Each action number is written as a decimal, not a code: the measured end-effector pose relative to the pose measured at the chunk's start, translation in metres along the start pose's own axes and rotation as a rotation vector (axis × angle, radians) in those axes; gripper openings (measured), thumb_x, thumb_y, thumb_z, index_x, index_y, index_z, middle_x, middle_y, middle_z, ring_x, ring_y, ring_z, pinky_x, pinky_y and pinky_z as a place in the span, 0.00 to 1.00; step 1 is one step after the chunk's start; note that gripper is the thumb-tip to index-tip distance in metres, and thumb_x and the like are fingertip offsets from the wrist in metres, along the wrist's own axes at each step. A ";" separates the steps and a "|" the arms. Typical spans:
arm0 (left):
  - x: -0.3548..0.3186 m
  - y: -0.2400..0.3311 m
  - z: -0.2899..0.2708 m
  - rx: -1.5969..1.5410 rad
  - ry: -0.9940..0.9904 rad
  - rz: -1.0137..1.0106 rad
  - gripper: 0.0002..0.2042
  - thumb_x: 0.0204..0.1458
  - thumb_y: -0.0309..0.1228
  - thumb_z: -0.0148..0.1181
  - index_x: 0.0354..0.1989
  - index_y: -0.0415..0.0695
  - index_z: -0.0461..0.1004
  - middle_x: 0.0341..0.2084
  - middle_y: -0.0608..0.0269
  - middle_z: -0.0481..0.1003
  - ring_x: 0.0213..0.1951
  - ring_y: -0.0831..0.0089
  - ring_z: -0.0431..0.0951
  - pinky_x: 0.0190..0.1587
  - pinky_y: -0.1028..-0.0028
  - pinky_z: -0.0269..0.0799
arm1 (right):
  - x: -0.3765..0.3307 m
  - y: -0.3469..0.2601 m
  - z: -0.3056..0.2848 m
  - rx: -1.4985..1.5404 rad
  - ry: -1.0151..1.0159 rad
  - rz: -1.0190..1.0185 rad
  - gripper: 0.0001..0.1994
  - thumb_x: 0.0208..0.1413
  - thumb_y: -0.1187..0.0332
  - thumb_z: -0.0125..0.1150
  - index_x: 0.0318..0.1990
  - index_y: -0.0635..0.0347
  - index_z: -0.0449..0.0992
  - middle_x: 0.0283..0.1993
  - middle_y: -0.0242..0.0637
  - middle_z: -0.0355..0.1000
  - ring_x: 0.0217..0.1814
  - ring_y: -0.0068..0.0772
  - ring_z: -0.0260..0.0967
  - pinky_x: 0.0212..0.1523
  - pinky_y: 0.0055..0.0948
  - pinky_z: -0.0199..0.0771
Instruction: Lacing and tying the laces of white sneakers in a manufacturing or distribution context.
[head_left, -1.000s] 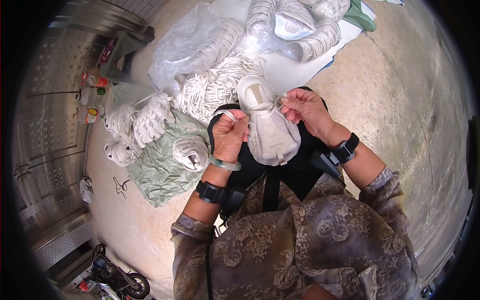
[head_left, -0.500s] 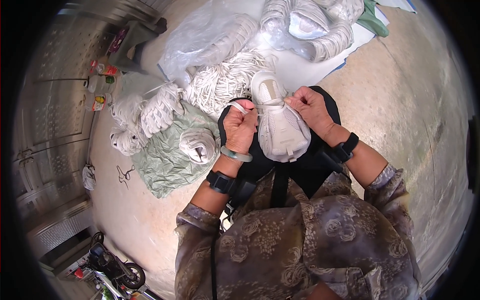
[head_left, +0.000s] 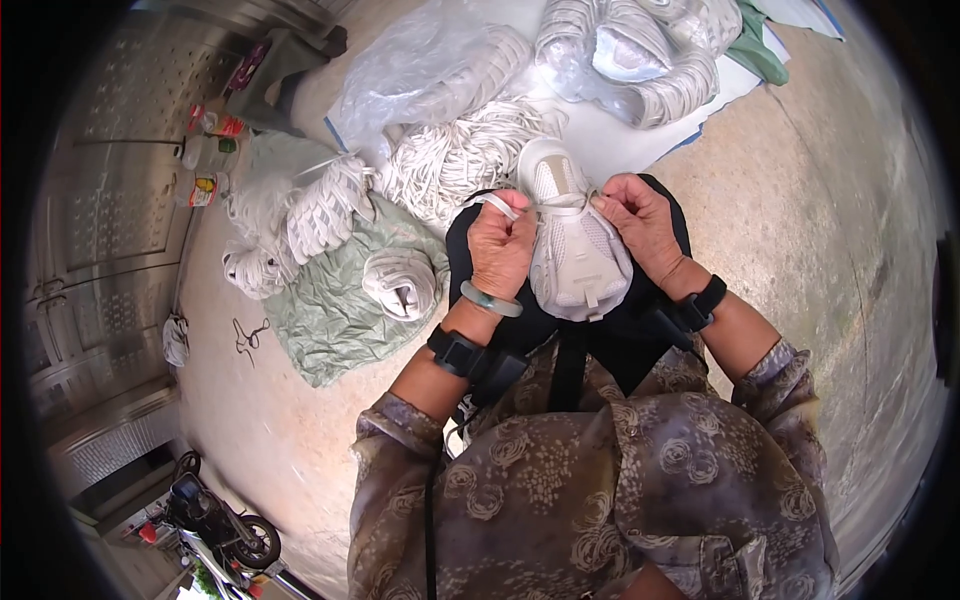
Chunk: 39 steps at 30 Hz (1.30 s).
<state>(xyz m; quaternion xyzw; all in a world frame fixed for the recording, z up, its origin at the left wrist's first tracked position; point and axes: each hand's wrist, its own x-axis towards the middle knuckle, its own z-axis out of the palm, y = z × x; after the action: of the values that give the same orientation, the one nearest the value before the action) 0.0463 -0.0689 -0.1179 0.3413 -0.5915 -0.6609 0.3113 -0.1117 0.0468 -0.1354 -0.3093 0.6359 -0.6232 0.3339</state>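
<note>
An off-white sneaker upper [head_left: 580, 268] with mesh panels rests on my lap, its narrower end pointing away from me. Across its middle runs a flat white shoelace [head_left: 563, 208]. At the left side of the upper, my left hand [head_left: 500, 252] is closed on the lace, and a loop of it sticks out above the fingers. My right hand [head_left: 642, 228] pinches the lace at the right edge of the upper, thumb against fingers. How the lace passes under the fingertips is hidden.
Beyond my knees lies a heap of white laces [head_left: 455, 160]. Plastic bags [head_left: 430, 75] hold stacked uppers farther off. To the left, a green sheet [head_left: 325, 320] carries a rolled bundle of uppers [head_left: 400, 284]. Bottles [head_left: 205, 188] stand by the metal doors [head_left: 110, 220]; a motorbike [head_left: 225, 525] is lower left.
The whole view has shifted slightly, so the scene sits a little farther right. Both hands keep hold of the lace, with the left slightly closer to the upper.
</note>
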 end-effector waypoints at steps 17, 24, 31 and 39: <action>-0.012 0.042 -0.007 1.062 -0.161 0.491 0.20 0.43 0.43 0.67 0.38 0.41 0.73 0.24 0.54 0.76 0.25 0.57 0.77 0.27 0.64 0.73 | -0.004 -0.028 -0.011 -0.549 -0.117 -0.277 0.09 0.48 0.70 0.62 0.38 0.59 0.74 0.30 0.39 0.68 0.29 0.41 0.69 0.30 0.33 0.69; -0.020 0.031 -0.003 0.968 -0.240 0.266 0.20 0.45 0.32 0.64 0.46 0.36 0.72 0.29 0.52 0.77 0.25 0.61 0.79 0.30 0.70 0.76 | -0.011 -0.053 0.005 -0.730 -0.089 -0.460 0.06 0.46 0.69 0.61 0.33 0.57 0.75 0.30 0.36 0.68 0.33 0.41 0.69 0.34 0.36 0.67; -0.014 0.019 -0.018 0.715 -0.203 0.256 0.15 0.47 0.24 0.59 0.45 0.34 0.74 0.26 0.54 0.78 0.26 0.73 0.79 0.31 0.74 0.74 | -0.006 -0.048 0.045 -1.036 -0.166 -0.628 0.05 0.42 0.66 0.63 0.25 0.54 0.74 0.27 0.30 0.67 0.32 0.32 0.70 0.35 0.35 0.62; -0.005 0.009 -0.023 0.562 -0.266 0.341 0.13 0.44 0.23 0.54 0.40 0.37 0.75 0.28 0.47 0.76 0.30 0.53 0.78 0.34 0.66 0.75 | -0.003 -0.047 0.051 -1.151 -0.209 -0.640 0.02 0.42 0.69 0.59 0.26 0.54 0.74 0.25 0.31 0.67 0.29 0.30 0.70 0.37 0.34 0.60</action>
<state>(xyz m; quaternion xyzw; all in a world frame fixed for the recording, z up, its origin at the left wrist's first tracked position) 0.0679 -0.0783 -0.1097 0.2209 -0.8341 -0.4495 0.2312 -0.0696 0.0175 -0.0885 -0.6703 0.7085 -0.2193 -0.0262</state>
